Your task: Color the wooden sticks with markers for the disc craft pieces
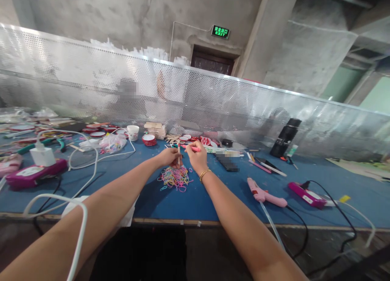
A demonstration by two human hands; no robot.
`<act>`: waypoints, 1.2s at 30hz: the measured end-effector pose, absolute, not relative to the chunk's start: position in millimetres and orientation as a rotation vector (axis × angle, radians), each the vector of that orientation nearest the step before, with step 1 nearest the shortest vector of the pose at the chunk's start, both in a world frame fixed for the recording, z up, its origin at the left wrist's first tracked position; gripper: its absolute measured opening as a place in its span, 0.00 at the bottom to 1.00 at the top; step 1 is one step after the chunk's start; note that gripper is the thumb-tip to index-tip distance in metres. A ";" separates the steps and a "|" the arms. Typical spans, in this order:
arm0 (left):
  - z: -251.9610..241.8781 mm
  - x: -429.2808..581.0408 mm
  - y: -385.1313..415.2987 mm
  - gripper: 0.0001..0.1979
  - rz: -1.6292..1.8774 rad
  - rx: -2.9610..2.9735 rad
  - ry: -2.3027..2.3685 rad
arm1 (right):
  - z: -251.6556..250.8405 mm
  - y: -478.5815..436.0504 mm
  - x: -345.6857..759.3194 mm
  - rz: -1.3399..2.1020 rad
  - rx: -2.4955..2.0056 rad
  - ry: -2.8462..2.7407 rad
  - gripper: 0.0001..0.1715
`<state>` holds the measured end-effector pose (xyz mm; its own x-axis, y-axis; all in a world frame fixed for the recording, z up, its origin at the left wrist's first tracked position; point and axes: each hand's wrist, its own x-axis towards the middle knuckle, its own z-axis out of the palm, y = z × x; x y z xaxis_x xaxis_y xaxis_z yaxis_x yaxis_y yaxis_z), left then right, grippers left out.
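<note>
Held upright in my left hand [171, 156] is a narrow pale stick, like a craft stick [178, 154]. My right hand [197, 155], with a gold bracelet at the wrist, grips a pinkish-red marker pen [195, 149]. The pen's tip end points left, close to the stick; whether the two touch is too small to tell. On the blue table [146, 208] just below both hands lies a loose pile of small colourful plastic pins [176, 178]. Behind the hands are red-and-white round lids or tins [205, 141] and more thin sticks [173, 138].
A pink glue gun [265, 195] and a purple power strip [307, 194] lie at right, with cords hanging over the edge. A black bottle [285, 138] stands behind them. Left are a paper cup [133, 133], another purple strip [33, 174] and looping white cables. Perforated metal panels [219, 98] back the table.
</note>
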<state>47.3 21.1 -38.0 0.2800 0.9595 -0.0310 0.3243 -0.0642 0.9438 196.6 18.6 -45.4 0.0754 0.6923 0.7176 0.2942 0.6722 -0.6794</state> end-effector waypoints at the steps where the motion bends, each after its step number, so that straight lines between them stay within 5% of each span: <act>1: -37.5 47.5 20.5 0.06 0.825 1.585 1.218 | -45.2 18.2 196.5 0.363 -0.843 -1.517 0.07; 36: -40.0 47.4 21.5 0.09 0.812 1.583 1.213 | -45.7 19.0 195.9 0.372 -0.837 -1.529 0.08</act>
